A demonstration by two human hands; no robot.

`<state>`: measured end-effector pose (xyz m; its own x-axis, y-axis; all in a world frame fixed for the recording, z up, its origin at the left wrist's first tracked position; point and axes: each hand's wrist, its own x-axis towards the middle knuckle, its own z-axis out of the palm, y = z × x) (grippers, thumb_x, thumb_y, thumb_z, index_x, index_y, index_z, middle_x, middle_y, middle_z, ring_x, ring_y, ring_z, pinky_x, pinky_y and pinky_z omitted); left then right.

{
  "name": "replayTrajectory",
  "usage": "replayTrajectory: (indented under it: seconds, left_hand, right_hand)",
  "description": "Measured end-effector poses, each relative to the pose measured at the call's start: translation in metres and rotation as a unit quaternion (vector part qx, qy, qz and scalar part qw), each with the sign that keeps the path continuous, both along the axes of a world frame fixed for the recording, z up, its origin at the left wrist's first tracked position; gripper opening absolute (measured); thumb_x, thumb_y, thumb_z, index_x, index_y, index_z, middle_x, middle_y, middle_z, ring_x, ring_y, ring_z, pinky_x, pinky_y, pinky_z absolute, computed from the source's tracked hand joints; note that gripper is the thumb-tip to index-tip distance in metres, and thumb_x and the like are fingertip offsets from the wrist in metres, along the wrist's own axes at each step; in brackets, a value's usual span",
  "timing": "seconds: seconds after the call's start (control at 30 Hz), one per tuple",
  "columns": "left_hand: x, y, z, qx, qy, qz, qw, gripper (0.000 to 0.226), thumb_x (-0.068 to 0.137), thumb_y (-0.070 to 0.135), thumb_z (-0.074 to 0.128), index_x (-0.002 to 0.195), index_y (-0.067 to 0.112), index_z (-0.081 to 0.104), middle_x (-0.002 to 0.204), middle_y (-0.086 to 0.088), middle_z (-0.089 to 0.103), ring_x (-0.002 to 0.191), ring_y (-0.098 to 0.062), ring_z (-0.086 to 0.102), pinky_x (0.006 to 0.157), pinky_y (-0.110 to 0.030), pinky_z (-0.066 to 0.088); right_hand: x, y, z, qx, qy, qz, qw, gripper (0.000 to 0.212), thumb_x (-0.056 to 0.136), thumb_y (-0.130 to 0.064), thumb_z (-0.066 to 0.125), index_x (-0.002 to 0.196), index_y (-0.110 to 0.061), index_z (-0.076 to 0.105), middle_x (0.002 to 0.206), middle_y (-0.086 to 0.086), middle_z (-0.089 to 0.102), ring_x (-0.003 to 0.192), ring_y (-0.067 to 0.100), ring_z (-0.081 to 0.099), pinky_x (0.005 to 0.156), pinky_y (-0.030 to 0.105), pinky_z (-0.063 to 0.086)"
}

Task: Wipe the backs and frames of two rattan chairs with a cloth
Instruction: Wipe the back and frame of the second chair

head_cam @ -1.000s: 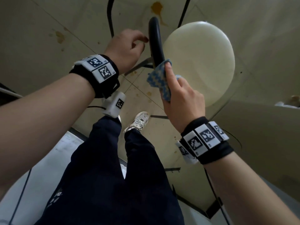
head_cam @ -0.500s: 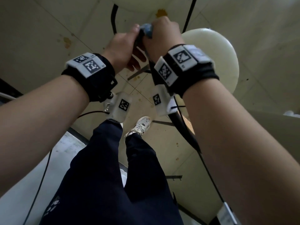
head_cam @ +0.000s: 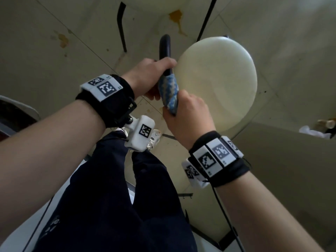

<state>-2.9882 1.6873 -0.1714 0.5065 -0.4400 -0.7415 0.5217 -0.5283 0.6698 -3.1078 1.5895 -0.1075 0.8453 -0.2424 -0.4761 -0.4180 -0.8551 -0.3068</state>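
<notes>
The left hand (head_cam: pixel 148 74) curls around the dark chair back (head_cam: pixel 165 49) to steady it while the right hand (head_cam: pixel 189 113) clamps the blue cloth (head_cam: pixel 170 92) around it for wiping

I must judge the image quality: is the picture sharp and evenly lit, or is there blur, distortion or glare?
Head view: dim, soft light, no glare; wide-angle bending at the edges. The cloth and right hand look slightly soft; the left hand too. The trousers are nearly black, detail lost.

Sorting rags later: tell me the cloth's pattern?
Blue and white zigzag weave on the cloth, shown in the head view.
</notes>
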Motion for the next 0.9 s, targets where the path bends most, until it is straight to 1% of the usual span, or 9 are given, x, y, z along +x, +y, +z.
replayTrajectory:
  seconds: [0.1, 0.2, 0.33, 0.43, 0.53, 0.6, 0.67, 0.8, 0.9]
  left_hand:
    - [0.012, -0.006, -0.003, -0.017, -0.021, 0.031, 0.999, 0.054, 0.077, 0.061, 0.056, 0.076, 0.008, 0.066, 0.056, -0.005, 0.059, 0.046, -0.021, 0.053, 0.039, -0.023, 0.038]
    - [0.037, -0.014, 0.002, -0.022, -0.045, 0.068, 0.996, 0.053, 0.083, 0.061, 0.058, 0.075, 0.009, 0.063, 0.050, -0.002, 0.058, 0.041, -0.019, 0.052, 0.038, -0.022, 0.037]
    - [0.079, -0.030, 0.015, -0.050, -0.052, 0.130, 0.989, 0.039, 0.096, 0.047, 0.059, 0.074, 0.014, 0.062, 0.063, -0.005, 0.062, 0.054, -0.023, 0.058, 0.053, -0.030, 0.044]
    - [0.096, -0.033, 0.028, -0.107, -0.028, 0.204, 0.973, 0.029, 0.101, 0.038, 0.055, 0.086, 0.016, 0.067, 0.070, 0.001, 0.067, 0.059, -0.014, 0.064, 0.055, -0.025, 0.051]
    - [0.098, -0.022, 0.030, -0.086, -0.071, 0.170, 0.979, 0.023, 0.102, 0.038, 0.049, 0.096, 0.021, 0.065, 0.075, 0.004, 0.064, 0.059, -0.012, 0.061, 0.056, -0.025, 0.051]
    - [0.089, -0.012, 0.025, -0.081, -0.062, 0.140, 0.985, 0.022, 0.104, 0.037, 0.045, 0.099, 0.023, 0.061, 0.076, 0.001, 0.061, 0.056, -0.015, 0.057, 0.053, -0.025, 0.045]
    - [0.074, -0.004, 0.017, -0.089, -0.037, 0.123, 0.988, 0.027, 0.104, 0.039, 0.043, 0.097, 0.021, 0.061, 0.078, -0.001, 0.061, 0.057, -0.017, 0.057, 0.052, -0.026, 0.043]
    - [0.045, 0.010, 0.003, -0.098, -0.004, 0.117, 0.988, 0.041, 0.091, 0.055, 0.044, 0.088, 0.019, 0.065, 0.072, 0.000, 0.069, 0.058, -0.017, 0.061, 0.054, -0.027, 0.045]
    - [0.039, 0.012, 0.000, -0.089, -0.007, 0.128, 0.988, 0.047, 0.089, 0.061, 0.046, 0.085, 0.020, 0.068, 0.068, 0.002, 0.070, 0.059, -0.018, 0.063, 0.056, -0.030, 0.046]
  right_hand:
    - [0.020, 0.001, -0.004, 0.004, -0.018, -0.015, 1.000, 0.024, 0.089, -0.032, 0.059, 0.099, -0.009, 0.056, 0.082, 0.001, 0.052, 0.067, 0.022, 0.050, 0.058, 0.028, 0.037]
    - [0.050, -0.003, -0.005, 0.013, -0.030, -0.040, 0.999, 0.026, 0.089, -0.032, 0.059, 0.102, -0.010, 0.059, 0.088, 0.005, 0.062, 0.071, 0.026, 0.057, 0.060, 0.031, 0.046]
    - [0.111, -0.016, -0.015, 0.020, -0.044, -0.058, 0.997, 0.029, 0.091, -0.035, 0.055, 0.109, -0.013, 0.062, 0.100, 0.007, 0.067, 0.089, 0.027, 0.064, 0.067, 0.029, 0.044]
    - [0.154, -0.023, -0.017, 0.028, -0.081, -0.072, 0.994, 0.032, 0.091, -0.036, 0.056, 0.115, -0.016, 0.061, 0.107, 0.003, 0.068, 0.098, 0.022, 0.064, 0.070, 0.024, 0.042]
    - [0.172, -0.023, -0.016, 0.023, -0.096, -0.061, 0.993, 0.041, 0.093, -0.034, 0.053, 0.130, -0.015, 0.050, 0.114, 0.004, 0.065, 0.101, 0.021, 0.061, 0.071, 0.020, 0.036]
    - [0.167, -0.020, -0.014, 0.035, -0.091, -0.063, 0.993, 0.049, 0.095, -0.033, 0.052, 0.139, -0.017, 0.039, 0.115, 0.006, 0.063, 0.098, 0.022, 0.061, 0.078, 0.027, 0.045]
    - [0.151, -0.017, -0.013, 0.032, -0.074, -0.064, 0.995, 0.047, 0.095, -0.035, 0.052, 0.138, -0.021, 0.039, 0.113, 0.003, 0.062, 0.094, 0.020, 0.061, 0.079, 0.032, 0.050]
    - [0.099, -0.014, -0.015, 0.002, -0.072, -0.035, 0.997, 0.033, 0.097, -0.038, 0.050, 0.125, -0.022, 0.048, 0.105, -0.002, 0.060, 0.083, 0.015, 0.057, 0.065, 0.026, 0.041]
    - [0.063, -0.013, -0.013, -0.009, -0.070, -0.013, 0.997, 0.033, 0.097, -0.041, 0.049, 0.122, -0.020, 0.051, 0.095, -0.004, 0.058, 0.075, 0.014, 0.053, 0.056, 0.020, 0.035]
